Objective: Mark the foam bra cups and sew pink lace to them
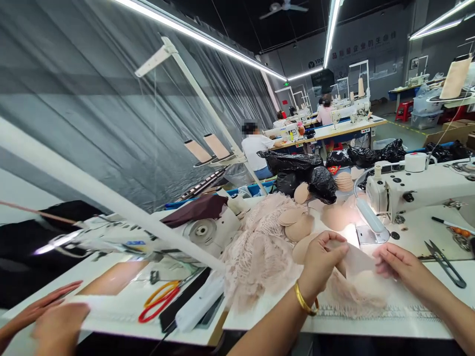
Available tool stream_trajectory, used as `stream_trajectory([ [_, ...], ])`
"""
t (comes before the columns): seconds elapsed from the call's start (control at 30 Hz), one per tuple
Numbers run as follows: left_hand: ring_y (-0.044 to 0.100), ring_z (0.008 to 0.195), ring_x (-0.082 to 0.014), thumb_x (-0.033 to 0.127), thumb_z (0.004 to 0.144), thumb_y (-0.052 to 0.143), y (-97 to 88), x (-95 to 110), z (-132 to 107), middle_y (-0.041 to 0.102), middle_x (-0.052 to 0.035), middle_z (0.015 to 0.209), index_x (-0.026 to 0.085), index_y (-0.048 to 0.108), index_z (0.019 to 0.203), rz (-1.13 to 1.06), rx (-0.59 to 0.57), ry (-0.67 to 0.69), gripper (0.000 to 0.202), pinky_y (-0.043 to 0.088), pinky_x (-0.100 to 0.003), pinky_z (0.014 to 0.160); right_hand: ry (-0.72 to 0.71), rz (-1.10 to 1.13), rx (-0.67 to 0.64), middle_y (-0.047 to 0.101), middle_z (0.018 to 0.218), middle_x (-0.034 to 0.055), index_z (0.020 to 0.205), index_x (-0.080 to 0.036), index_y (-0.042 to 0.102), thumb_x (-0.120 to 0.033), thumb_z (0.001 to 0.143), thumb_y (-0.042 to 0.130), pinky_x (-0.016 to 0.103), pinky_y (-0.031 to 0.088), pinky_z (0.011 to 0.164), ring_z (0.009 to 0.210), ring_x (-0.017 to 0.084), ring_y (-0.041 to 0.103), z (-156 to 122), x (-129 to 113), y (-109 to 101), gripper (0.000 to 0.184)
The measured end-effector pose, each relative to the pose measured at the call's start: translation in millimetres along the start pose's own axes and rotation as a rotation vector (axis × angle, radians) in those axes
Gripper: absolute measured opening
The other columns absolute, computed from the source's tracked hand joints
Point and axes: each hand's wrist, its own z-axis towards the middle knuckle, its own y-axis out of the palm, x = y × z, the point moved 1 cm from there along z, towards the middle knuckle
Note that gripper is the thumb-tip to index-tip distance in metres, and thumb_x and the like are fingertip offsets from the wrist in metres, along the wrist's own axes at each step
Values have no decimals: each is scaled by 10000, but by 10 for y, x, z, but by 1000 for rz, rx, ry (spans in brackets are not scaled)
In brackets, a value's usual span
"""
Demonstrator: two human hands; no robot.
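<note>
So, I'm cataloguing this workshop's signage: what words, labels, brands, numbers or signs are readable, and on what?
"YIN", the rest unclear: beside the logo on the back wall.
"企业的生命": dark lettering, same wall; neighbouring characters uncertain.
Too small or blurred: blue label on the left sewing machine, ruler strip numbers, green sign beyond the curtain.

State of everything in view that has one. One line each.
Left hand: pinching pale fabric
Right hand: fingers bent at the fabric's edge
Pale fabric: spread between the hands
Lace: heaped loosely
Sewing machine: needle area lit
Snips: blades apart
Ceiling lights: on
Ceiling fan: spinning or stopped, can't tell
</note>
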Motion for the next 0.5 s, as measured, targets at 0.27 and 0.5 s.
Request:
stream_trajectory([
  [0.27,660,821,-207,255,787,691,248,-63,-135,658,-18,807,228,590,734,298,75,212,117,529,-309,760,-98,-105,-40,744,839,50,982,-212,736,-777,920,665,374,544,822,833,248,689,-123,-167,44,572],
  [0.5,633,1277,-299,387,702,900,37,269,-52,681,-96,1373,266,675,1288,464,-632,326,640,482,-425,1111,-204,-417,-186,709,841,8,983,-261,734,-478,1063,598,321,485,740,811,213,639,-335,-420,85,268],
])
